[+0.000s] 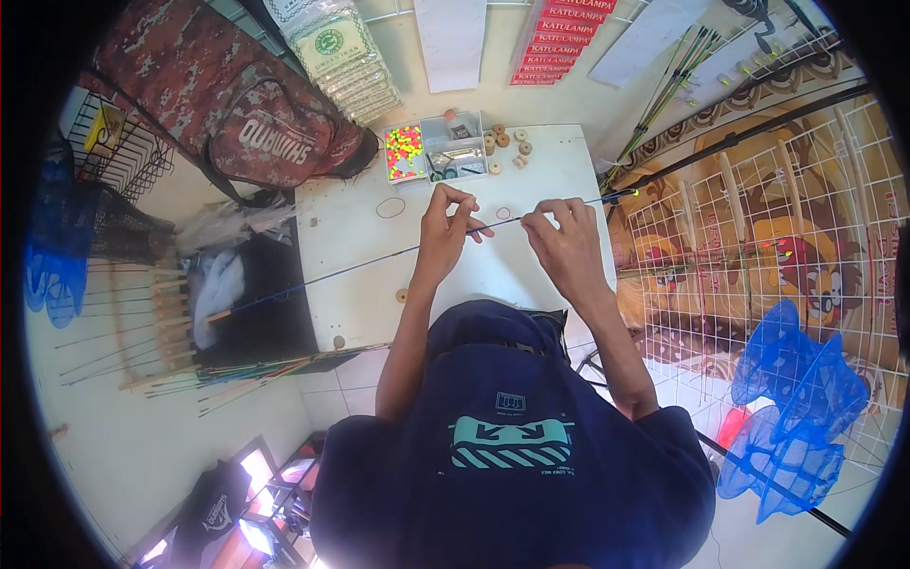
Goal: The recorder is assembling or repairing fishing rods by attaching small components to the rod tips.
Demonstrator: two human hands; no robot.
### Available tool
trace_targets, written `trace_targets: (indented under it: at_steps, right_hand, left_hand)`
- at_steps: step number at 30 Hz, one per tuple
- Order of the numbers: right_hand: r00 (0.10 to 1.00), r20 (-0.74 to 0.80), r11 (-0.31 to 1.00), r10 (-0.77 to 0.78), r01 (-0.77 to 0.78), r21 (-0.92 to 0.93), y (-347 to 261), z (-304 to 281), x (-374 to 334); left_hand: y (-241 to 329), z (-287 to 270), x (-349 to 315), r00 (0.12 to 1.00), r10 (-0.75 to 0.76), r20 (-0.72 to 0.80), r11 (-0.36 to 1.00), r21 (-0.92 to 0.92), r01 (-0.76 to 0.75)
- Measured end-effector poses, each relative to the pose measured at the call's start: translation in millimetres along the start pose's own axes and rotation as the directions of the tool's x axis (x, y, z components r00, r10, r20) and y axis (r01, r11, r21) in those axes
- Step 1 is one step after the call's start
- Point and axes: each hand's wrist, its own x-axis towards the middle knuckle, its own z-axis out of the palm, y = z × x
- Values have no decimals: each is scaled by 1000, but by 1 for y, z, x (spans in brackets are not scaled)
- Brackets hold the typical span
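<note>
1. The left hand (444,237) is raised above the white table (351,237), wrist bent, and its thumb and first fingers pinch the thin dark rod (379,261). The grasp is tight and small, only at the fingertips.
2. The right hand (567,245) is just beside it, further along the same rod, palm down with the fingers curled over the shaft. It also grips the rod, and both forearms rise from the person's dark blue shirt (512,446) toward the table.
3. The rod is very slim, smooth and dark, like a fishing rod blank. Its long axis runs slanted across the table: the thicker, pale wooden end is low on the person's left, beyond the table's edge, and the thin end with a blue and yellow tip (626,193) points up and to the right, past the table's right edge.
4. On the far side of the table stands a clear plastic compartment box (438,150) with bright pink and yellow beads in its left part. Round cork rings (507,140) lie just right of this box.
5. A thin rubber band (390,208) lies flat on the table, nearer than the box.
6. Right of the table a white wire grid (758,247) leans, with blue nets (796,417) below it.
7. Left of the table is a camouflage bag (227,104).
</note>
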Motion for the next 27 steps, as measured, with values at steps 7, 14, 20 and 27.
trace_targets:
  at_steps: [7, 14, 20, 27]
  right_hand:
    - [982, 182, 999, -41, 43, -5, 9, 7, 6]
    - [975, 223, 1000, -12, 17, -20, 29, 44, -10]
    - [958, 282, 998, 54, -58, 4, 56, 89, -37]
    - [953, 271, 971, 132, -179, 158, 77, 132, -70]
  left_hand:
    - [-2, 0, -3, 998, -23, -63, 999, -30, 21]
    - [-10, 8, 1, 974, 201, -104, 886, 443, -135]
    - [-73, 28, 18, 997, -42, -64, 979, 196, 54]
    - [-126, 52, 22, 952, -304, 46, 927, -216, 307]
